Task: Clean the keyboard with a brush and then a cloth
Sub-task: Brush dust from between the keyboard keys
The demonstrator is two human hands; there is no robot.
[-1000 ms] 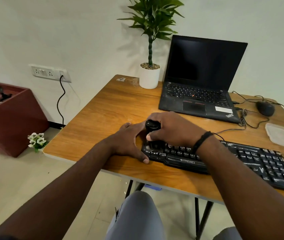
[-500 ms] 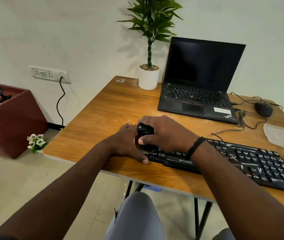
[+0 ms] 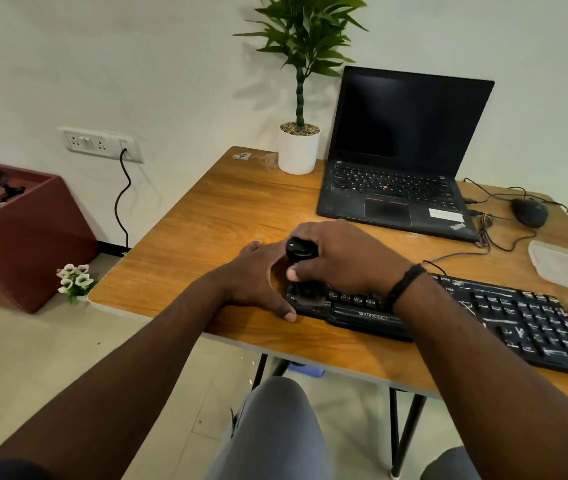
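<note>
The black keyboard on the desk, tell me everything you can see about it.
The keyboard is black, plastic-looking and full-size, lying flat and slanted near the front edge of the wooden table. White dusty streaks cover its right half; the front lip reads ZEBRONICS. A thin black cable leaves its back. The left hand braces its left end, while the right hand holds a black brush on the leftmost keys.

A single wide-angle view from the person's head looks forward and down across the table (image 3: 213, 216), close enough that both forearms fill the lower frame. It faces the wall (image 3: 137, 64) behind the table, with the floor (image 3: 33, 358) at the left and the person's knees at the bottom edge.
</note>
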